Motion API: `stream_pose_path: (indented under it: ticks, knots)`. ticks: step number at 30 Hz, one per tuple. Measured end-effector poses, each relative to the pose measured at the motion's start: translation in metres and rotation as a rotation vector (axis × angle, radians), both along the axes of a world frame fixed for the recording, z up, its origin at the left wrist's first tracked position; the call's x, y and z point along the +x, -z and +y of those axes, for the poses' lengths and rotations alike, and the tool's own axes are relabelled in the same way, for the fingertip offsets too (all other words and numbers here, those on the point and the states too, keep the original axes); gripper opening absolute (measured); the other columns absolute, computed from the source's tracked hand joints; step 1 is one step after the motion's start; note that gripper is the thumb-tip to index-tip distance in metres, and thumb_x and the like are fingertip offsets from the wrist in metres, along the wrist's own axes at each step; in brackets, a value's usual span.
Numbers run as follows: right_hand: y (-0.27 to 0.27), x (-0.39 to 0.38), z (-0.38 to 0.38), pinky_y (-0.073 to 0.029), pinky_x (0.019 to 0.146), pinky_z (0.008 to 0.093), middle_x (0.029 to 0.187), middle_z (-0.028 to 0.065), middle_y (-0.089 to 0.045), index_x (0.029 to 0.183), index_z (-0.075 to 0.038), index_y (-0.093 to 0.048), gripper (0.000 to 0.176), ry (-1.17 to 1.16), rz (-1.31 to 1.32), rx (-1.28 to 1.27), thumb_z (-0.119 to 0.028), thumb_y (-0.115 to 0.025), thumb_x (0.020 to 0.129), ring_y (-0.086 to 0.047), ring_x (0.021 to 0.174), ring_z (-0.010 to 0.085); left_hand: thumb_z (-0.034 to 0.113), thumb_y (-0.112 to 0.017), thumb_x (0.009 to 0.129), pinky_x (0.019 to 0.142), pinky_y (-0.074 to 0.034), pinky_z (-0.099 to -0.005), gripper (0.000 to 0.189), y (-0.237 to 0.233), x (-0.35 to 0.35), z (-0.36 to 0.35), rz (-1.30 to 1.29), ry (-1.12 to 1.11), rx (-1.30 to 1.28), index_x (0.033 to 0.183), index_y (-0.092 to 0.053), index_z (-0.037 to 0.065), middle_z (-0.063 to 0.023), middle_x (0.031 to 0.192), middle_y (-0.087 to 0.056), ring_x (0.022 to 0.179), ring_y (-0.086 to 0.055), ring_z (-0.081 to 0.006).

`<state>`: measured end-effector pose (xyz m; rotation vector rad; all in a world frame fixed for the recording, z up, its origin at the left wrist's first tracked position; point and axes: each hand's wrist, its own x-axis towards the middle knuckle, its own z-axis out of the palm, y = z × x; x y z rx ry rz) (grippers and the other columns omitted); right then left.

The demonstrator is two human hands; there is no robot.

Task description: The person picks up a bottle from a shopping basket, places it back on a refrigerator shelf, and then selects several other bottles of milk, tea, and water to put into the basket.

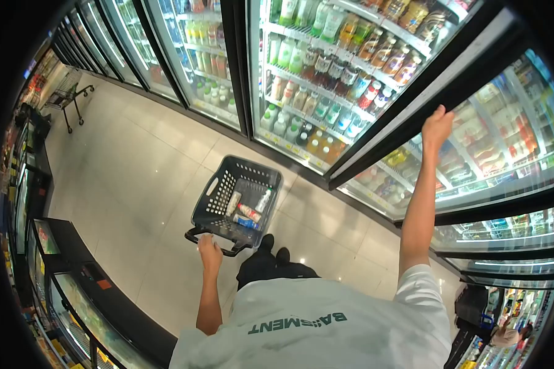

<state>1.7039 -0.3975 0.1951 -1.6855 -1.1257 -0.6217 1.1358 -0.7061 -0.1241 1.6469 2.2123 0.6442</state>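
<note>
My left hand (210, 252) is closed round the handle of a dark grey shopping basket (212, 206). Several bottles and packs lie in the bottom of the basket, among them a white bottle (264, 200) and a red and white one (249, 213). Out to the right, my right hand (437, 126) grips the edge of an open glass fridge door (498, 129). Left of that door, the opened fridge (326, 80) shows shelves of bottled drinks.
More closed fridge doors (197, 55) run off to the upper left. A shopping cart (68, 98) stands far left. Black low chiller cases (98, 295) line the lower left. Another person (506, 336) is at the lower right beside shelves.
</note>
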Motion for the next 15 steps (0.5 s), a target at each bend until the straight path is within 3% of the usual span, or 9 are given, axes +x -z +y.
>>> stream_pose_path:
  ticks: [4, 11, 13, 15]
  knots:
    - [0.0, 0.014, 0.026, -0.041, 0.069, 0.0521, 0.082, 0.0305, -0.054, 0.086, 0.006, -0.046, 0.032, -0.031, -0.068, 0.011, -0.026, -0.047, 0.091, -0.053, 0.079, 0.0473, 0.01, -0.064, 0.075, 0.102, -0.018, -0.0621, 0.036, -0.009, 0.007, -0.019, 0.118, 0.114, -0.191, 0.108, -0.056, 0.003, -0.0153, 0.123, -0.05, 0.127, -0.034, -0.0328]
    - [0.002, 0.01, 0.029, -0.043, 0.07, 0.0525, 0.087, 0.0306, -0.054, 0.093, 0.003, -0.045, 0.034, 0.013, 0.043, -0.026, -0.03, -0.046, 0.092, -0.053, 0.08, 0.0478, 0.034, -0.073, 0.07, 0.102, -0.015, -0.0639, 0.056, -0.029, -0.033, -0.01, 0.189, 0.246, -0.357, 0.116, -0.055, 0.007, -0.0094, 0.131, -0.045, 0.132, -0.028, -0.0267]
    - [-0.001, 0.009, 0.027, -0.043, 0.07, 0.0524, 0.088, 0.031, -0.054, 0.094, 0.004, -0.045, 0.034, 0.005, 0.059, -0.049, -0.03, -0.046, 0.092, -0.054, 0.08, 0.0475, 0.048, -0.073, 0.064, 0.103, -0.014, -0.0642, 0.064, -0.034, -0.045, 0.001, 0.254, 0.33, -0.357, 0.11, -0.059, 0.006, -0.0077, 0.126, -0.051, 0.132, -0.029, -0.0254]
    - [-0.003, 0.01, 0.023, -0.043, 0.07, 0.0521, 0.088, 0.0313, -0.055, 0.096, 0.004, -0.046, 0.034, 0.0, 0.068, -0.07, -0.029, -0.047, 0.092, -0.054, 0.081, 0.0475, 0.054, -0.072, 0.061, 0.103, -0.013, -0.064, 0.064, -0.04, -0.052, 0.014, 0.33, 0.408, -0.393, 0.104, -0.063, 0.006, -0.008, 0.12, -0.055, 0.128, -0.034, -0.026]
